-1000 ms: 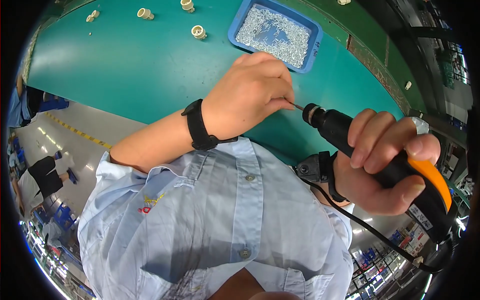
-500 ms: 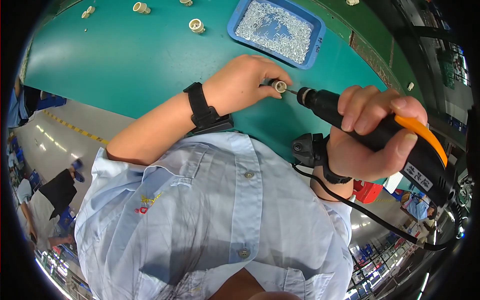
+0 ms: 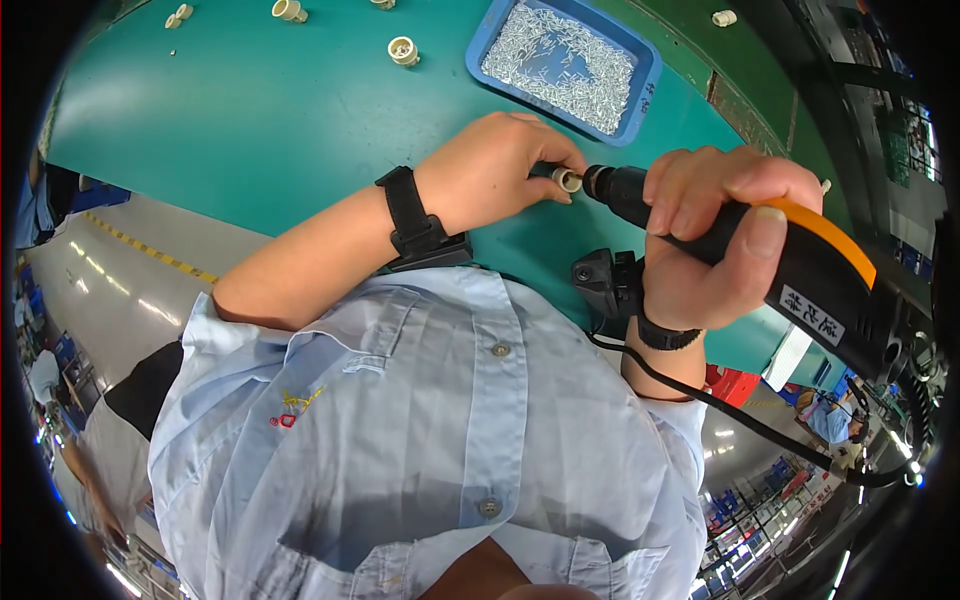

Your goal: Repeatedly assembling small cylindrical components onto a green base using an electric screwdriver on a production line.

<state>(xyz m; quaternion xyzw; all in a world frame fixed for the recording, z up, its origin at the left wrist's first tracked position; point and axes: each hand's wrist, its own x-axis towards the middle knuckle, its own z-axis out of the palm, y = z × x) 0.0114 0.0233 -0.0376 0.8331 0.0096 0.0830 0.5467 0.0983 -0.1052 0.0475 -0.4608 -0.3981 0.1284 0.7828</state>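
Between thumb and fingers, my left hand pinches a small cream cylindrical fitting with a dark part behind it, above the green table. My right hand is wrapped round a black electric screwdriver with an orange lever under the thumb. The screwdriver's nose meets the mouth of the fitting, and its bit is mostly hidden inside. Beyond my left hand lies a blue tray holding a heap of small silvery metal pins or screws.
Cream fittings like this stand on the far part of the green table, with another one further left. A black cable runs beside my right arm. At the left, people are on the floor below the table.
My right hand has brought the screwdriver left and slightly up, so its nose now reaches the fitting; before, a gap with the bit showed. The left hand keeps its pinch.
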